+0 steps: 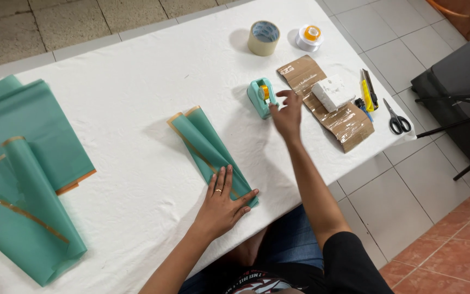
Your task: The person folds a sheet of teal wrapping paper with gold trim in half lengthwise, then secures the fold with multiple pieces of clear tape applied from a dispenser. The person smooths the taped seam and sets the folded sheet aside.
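My left hand (221, 204) lies flat with fingers spread on the folded teal wrapping sheet (209, 148), pinning its fold, while my empty right hand (286, 115) reaches, fingers loosely open, to the teal tape dispenser (261, 97).

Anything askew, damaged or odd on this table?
Little stands out. The cardboard piece is worn, with tape strips across it, and its corner hangs past the table edge. The scissors lie close to that edge. The left hand presses the folded teal sheet flat.
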